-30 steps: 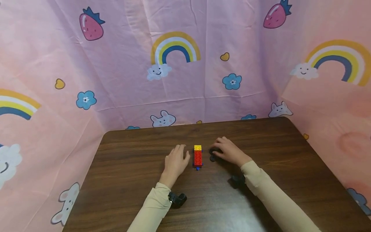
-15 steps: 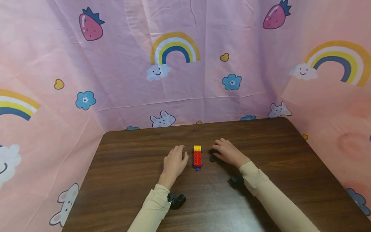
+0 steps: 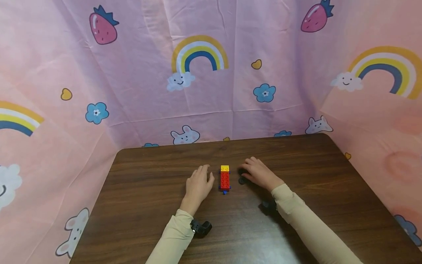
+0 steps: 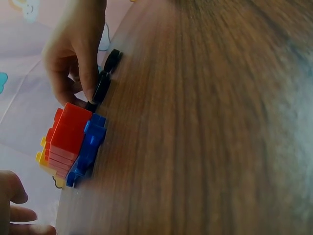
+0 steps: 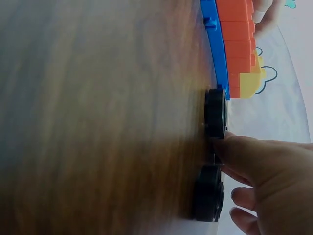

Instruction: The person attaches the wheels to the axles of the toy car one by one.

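Observation:
A toy vehicle of red bricks point(image 3: 225, 180) stands in the middle of the table, with a yellow brick point(image 3: 225, 168) at its far end. Its blue base point(image 4: 90, 142) shows in the left wrist view. My left hand point(image 3: 198, 185) lies to the left of the toy, fingers relaxed and holding nothing. On the toy's other side, my right hand point(image 3: 260, 173) pinches a small black wheel point(image 5: 218, 155), mostly hidden by thumb and finger. More black wheels stand around those fingertips: one wheel point(image 5: 215, 113) near the blue base, another wheel point(image 5: 209, 193) farther off.
The brown wooden table point(image 3: 148, 176) has a back edge that meets a pink and purple printed cloth point(image 3: 138, 73). Black wrist cameras hang under both sleeves, the left camera point(image 3: 202, 228) and the right camera point(image 3: 268, 206) low over the tabletop.
My right hand has shifted slightly and now covers more of the black wheels. My left hand has drawn back slightly to the left. The brick toy has stayed in place.

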`<state>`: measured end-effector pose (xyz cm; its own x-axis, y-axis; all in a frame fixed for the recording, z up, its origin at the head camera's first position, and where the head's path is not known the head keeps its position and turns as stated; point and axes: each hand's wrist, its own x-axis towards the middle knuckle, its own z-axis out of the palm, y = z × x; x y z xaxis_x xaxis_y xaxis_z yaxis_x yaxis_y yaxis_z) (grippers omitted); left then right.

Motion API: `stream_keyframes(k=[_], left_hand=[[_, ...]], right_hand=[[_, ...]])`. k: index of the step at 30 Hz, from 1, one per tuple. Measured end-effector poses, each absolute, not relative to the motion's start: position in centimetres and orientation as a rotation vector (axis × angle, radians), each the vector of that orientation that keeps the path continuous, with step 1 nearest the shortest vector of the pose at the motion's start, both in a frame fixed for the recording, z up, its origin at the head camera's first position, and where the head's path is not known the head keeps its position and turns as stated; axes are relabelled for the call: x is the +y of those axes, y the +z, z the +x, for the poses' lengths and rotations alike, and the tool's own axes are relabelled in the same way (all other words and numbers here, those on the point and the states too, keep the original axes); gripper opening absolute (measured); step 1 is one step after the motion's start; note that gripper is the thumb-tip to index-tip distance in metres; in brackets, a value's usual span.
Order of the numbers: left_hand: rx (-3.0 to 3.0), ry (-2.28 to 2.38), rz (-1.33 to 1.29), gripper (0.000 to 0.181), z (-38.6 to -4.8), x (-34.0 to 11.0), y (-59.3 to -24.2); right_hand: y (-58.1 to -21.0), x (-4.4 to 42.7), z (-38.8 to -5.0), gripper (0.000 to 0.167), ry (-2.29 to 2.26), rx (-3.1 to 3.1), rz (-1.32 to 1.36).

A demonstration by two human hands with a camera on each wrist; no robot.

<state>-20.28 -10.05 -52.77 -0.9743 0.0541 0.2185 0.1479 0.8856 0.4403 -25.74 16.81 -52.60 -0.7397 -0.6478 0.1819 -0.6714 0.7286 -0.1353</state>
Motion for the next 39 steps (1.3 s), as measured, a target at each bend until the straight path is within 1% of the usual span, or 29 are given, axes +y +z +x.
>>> stream_keyframes(k=[9, 16, 21, 25, 29, 34, 39], left_hand=[[-2.854, -0.698, -0.153, 0.038, -20.3, -9.8, -52.7], [-2.867, -0.731, -0.14, 0.046, -20.3, -9.4, -52.5], [-2.866, -0.723, -0.13, 0.047, -20.0, -8.8, -52.4], [-2.89, -0.685, -0.059, 0.049, -19.7, -8.1, -52.2], [-2.935, -0.584, -0.008, 0.055, -19.4, -7.1, -52.1], [-2.958, -0.439, -0.003, 0.065, -19.1, -5.8, -52.3], [-2.953, -0.405, -0.007, 0.066, -18.9, -4.6, -52.5]], right_hand=[[-52.2, 16.6, -25.6, 0.03, 0.325, -2.848, 1.035], [-52.3, 16.5, -25.6, 0.028, 0.343, -2.827, 1.023], [-52.7, 16.3, -25.6, 0.026, 0.371, -2.838, 1.002], [-53.0, 16.2, -25.6, 0.024, 0.374, -2.835, 0.992], [-53.1, 16.2, -25.6, 0.024, 0.389, -2.834, 0.994], [-52.9, 16.2, -25.6, 0.025, 0.388, -2.821, 1.027], [-52.7, 16.2, -25.7, 0.025, 0.395, -2.821, 1.019]])
